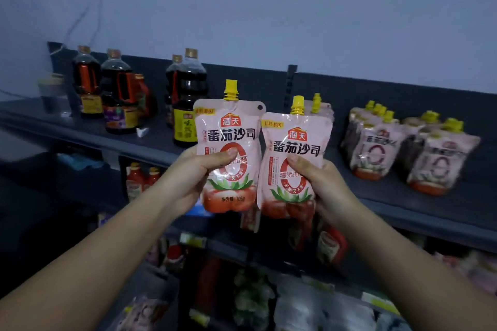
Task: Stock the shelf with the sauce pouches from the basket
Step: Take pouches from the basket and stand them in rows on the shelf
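Before the upper shelf (403,219), just out from its front edge, we held two sauce pouches up side by side, their edges touching. Our left hand (193,172) grasped the left pouch (228,126) round its middle, thumb laid across the print. Our right hand (320,183) clasped the right pouch (295,142) the same way. Both pouches stood upright, yellow spouts on top and faces toward us. The basket was out of view.

We judged this to be the placing step, with the pair lifted but not yet set down. Stocked pouches (376,142) stood in rows toward the shelf's right end, and one more stood just behind our right pouch. The next move would call for carrying each pouch over the front edge and setting it on its base beside those rows, face outward. We would need to let go only once it stood, since a soft pouch may slump.

On both faces we read the red logo 海天, the large 番茄沙司, and 零添加 within a red ring. The weight line at the foot was too soft to trust. Dark bottles (188,105) stood toward the shelf's left end, one yellow label beginning 味.
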A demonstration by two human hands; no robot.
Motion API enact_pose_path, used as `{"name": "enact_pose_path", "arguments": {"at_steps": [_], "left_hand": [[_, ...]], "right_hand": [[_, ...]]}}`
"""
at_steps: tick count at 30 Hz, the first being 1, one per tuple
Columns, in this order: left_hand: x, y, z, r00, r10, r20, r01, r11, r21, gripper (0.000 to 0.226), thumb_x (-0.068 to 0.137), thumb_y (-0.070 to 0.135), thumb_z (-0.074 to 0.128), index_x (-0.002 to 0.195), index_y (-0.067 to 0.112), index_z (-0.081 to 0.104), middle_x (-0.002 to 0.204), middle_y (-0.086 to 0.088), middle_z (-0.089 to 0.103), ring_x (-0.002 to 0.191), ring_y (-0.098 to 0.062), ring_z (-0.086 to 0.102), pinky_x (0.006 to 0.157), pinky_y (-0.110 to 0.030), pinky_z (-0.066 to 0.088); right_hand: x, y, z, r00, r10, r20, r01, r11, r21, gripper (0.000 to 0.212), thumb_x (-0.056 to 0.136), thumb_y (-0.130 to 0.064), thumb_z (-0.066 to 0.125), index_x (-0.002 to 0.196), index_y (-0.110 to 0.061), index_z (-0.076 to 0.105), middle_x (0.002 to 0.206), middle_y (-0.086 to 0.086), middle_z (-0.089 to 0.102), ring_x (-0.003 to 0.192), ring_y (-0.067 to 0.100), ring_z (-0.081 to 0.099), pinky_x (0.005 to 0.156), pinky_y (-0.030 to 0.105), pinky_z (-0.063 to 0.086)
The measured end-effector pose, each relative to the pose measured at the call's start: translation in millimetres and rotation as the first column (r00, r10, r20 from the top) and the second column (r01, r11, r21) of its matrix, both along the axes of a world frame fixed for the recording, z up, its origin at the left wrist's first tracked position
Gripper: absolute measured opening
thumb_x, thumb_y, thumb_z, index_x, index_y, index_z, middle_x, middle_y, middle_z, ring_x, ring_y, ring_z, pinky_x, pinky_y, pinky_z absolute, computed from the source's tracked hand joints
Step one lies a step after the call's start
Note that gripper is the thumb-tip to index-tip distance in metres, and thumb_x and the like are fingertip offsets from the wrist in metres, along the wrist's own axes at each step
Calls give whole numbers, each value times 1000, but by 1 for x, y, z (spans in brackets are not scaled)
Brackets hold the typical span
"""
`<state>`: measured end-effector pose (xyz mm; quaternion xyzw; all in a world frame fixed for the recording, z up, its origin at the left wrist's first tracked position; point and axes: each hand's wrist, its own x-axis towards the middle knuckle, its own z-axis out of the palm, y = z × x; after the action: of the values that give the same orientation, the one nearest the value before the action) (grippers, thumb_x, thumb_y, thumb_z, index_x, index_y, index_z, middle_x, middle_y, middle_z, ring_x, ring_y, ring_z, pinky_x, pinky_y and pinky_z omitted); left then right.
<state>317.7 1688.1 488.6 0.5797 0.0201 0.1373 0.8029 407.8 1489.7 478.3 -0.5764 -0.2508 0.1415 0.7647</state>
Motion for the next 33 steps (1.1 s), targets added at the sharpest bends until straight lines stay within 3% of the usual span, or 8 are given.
{"name": "enact_pose_path", "arguments": {"at_steps": [5, 11, 16, 20, 24, 30, 33], "left_hand": [[36, -108, 9, 981, -194, 6, 194, 981, -30, 25, 60, 8, 71, 86, 9, 74, 89, -11, 76, 77, -23, 74, 57, -29, 58], [67, -255, -1, 911, -412, -4, 411, 909, -64, 29, 63, 7, 69, 92, 7, 72, 94, -14, 75, 81, -26, 73, 60, -35, 60], [85, -355, -12, 849, -529, -10, 528, 848, -35, 19, 70, 6, 67, 87, 7, 74, 90, -13, 76, 78, -25, 74, 57, -31, 59], [100, -415, -15, 829, -559, -16, 559, 829, 9, 26, 64, 9, 69, 89, 10, 74, 92, -10, 76, 82, -22, 73, 64, -30, 59], [127, -453, -11, 826, -563, -16, 562, 823, 76, 21, 76, 2, 67, 94, 13, 71, 91, -6, 77, 84, -19, 73, 62, -25, 58], [201, -487, -10, 833, -553, -26, 553, 828, 93, 18, 78, 4, 68, 80, 20, 76, 91, -5, 77, 84, -21, 73, 62, -28, 58], [248, -499, -10, 856, -517, -23, 515, 848, 121, 20, 77, 6, 70, 91, 20, 71, 92, -2, 77, 84, -18, 73, 62, -26, 57]], "right_hand": [[-5, -122, 9, 988, -154, -17, 154, 988, 24, 27, 64, -21, 72, 90, -14, 74, 95, 11, 75, 86, 24, 73, 64, 31, 59], [-22, -280, 14, 934, -356, 9, 356, 932, -64, 29, 63, -25, 75, 88, -9, 76, 93, 13, 75, 82, 24, 73, 63, 28, 58], [-37, -387, 12, 883, -467, 44, 469, 874, -129, 34, 57, -32, 79, 86, -15, 78, 91, 10, 76, 81, 23, 74, 62, 28, 57], [-33, -442, 9, 836, -549, -15, 546, 833, -84, 34, 63, -26, 75, 93, -12, 74, 93, 10, 76, 83, 25, 73, 60, 29, 58], [-10, -472, 10, 802, -595, -57, 593, 804, -45, 24, 66, -23, 73, 89, -15, 73, 90, 9, 76, 81, 23, 74, 58, 28, 58], [56, -500, 6, 795, -603, -68, 599, 798, -65, 34, 67, -22, 73, 98, -10, 70, 94, 12, 76, 84, 26, 73, 61, 30, 59], [100, -514, 7, 796, -601, -65, 594, 798, -104, 36, 65, -25, 74, 98, -10, 70, 94, 12, 75, 85, 27, 73, 63, 32, 60]]}}
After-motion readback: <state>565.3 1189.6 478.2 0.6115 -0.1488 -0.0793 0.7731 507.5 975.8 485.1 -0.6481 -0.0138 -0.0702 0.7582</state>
